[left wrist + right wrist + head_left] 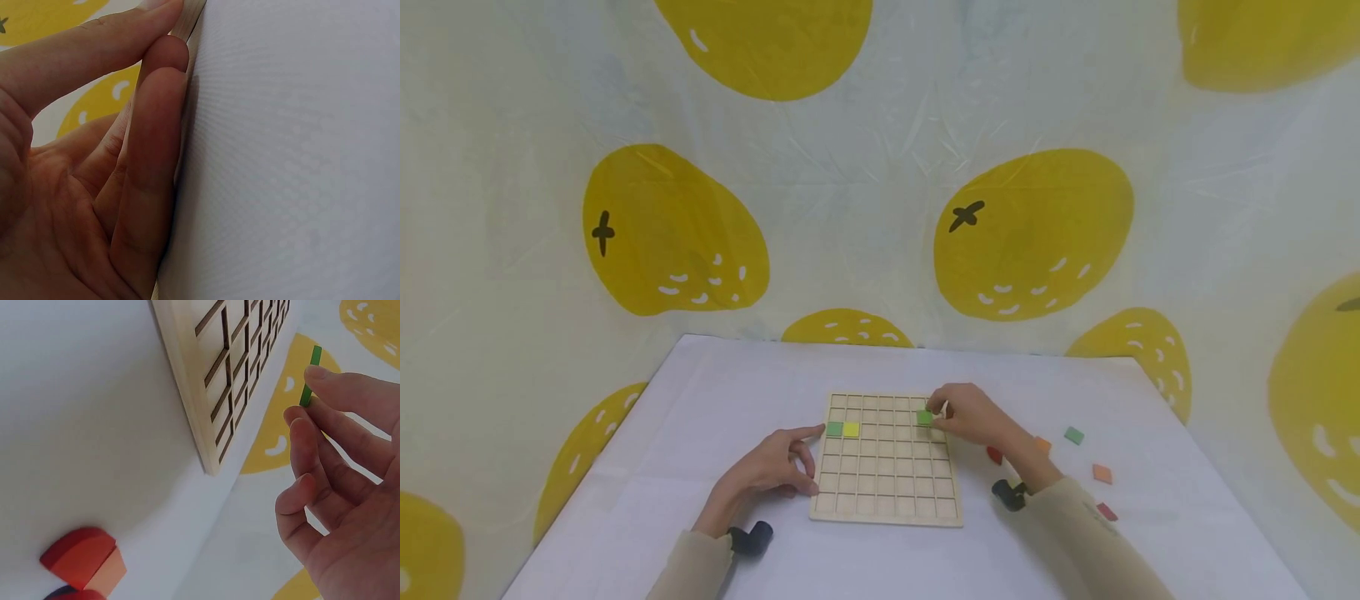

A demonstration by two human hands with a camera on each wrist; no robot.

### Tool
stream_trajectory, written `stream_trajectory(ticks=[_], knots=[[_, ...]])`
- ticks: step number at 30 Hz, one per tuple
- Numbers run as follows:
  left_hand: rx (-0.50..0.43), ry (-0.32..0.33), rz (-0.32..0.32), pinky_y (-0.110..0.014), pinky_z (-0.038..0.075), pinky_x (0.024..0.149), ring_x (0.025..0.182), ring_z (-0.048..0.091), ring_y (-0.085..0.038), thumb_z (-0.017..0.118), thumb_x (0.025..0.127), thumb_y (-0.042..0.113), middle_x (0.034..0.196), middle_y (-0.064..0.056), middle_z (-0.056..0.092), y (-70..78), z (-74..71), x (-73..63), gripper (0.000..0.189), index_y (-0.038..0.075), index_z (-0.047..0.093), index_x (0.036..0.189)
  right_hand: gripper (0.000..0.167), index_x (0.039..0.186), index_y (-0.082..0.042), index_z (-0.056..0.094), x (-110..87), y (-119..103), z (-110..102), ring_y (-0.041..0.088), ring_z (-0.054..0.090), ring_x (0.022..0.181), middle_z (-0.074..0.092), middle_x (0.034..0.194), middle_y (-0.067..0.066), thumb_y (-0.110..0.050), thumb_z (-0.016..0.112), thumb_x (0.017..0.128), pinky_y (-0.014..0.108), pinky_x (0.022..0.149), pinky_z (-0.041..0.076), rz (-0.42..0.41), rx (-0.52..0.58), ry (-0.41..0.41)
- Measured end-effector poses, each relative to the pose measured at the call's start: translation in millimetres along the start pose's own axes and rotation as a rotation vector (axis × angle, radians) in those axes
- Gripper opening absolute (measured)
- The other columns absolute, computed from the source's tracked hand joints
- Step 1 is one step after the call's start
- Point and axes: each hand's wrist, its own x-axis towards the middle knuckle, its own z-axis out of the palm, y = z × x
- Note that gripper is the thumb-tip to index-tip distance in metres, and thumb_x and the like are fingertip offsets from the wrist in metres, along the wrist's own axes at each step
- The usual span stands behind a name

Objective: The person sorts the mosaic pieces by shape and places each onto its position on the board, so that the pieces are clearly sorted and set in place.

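A wooden grid board lies flat on the white table, with a green tile and a yellow tile side by side in cells at its left. My left hand touches the board's left edge with the forefinger and thumb spread along it; in the left wrist view its fingers rest against the edge. Over the board's upper right, my right hand pinches a green square tile between thumb and fingertips. The right wrist view shows this tile edge-on, raised above the board.
Right of the board lie loose pieces: a green tile, orange tiles, a red tile and a red curved piece. The right forearm partly covers this area. A cloth with yellow fruit print hangs behind the table.
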Motion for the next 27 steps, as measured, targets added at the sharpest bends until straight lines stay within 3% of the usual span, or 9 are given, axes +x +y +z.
stream_trajectory(ticks=[12,27], knots=[[-0.001,-0.001,-0.007,-0.031,0.052,0.056,0.059,0.053,-0.013,0.093,0.067,0.007,0.083,-0.002,0.068,-0.2,0.1,1.4,0.103,0.009,0.043,0.157,0.019,0.106,-0.007,0.077,13.5,-11,13,0.009,0.062,0.079,0.075,0.097,0.002,-0.012,0.077,0.088,0.030,0.075,0.054,-0.033,-0.007,-0.027],[0.002,0.004,-0.012,-0.030,0.052,0.056,0.058,0.053,-0.012,0.093,0.068,0.006,0.082,-0.001,0.068,2.8,-0.3,-0.8,0.102,0.008,0.043,0.157,0.021,0.110,-0.010,0.077,26.4,-27,25,0.011,0.060,0.081,0.074,0.097,-0.002,-0.016,0.078,0.089,0.033,0.077,0.053,0.035,0.001,-0.072]])
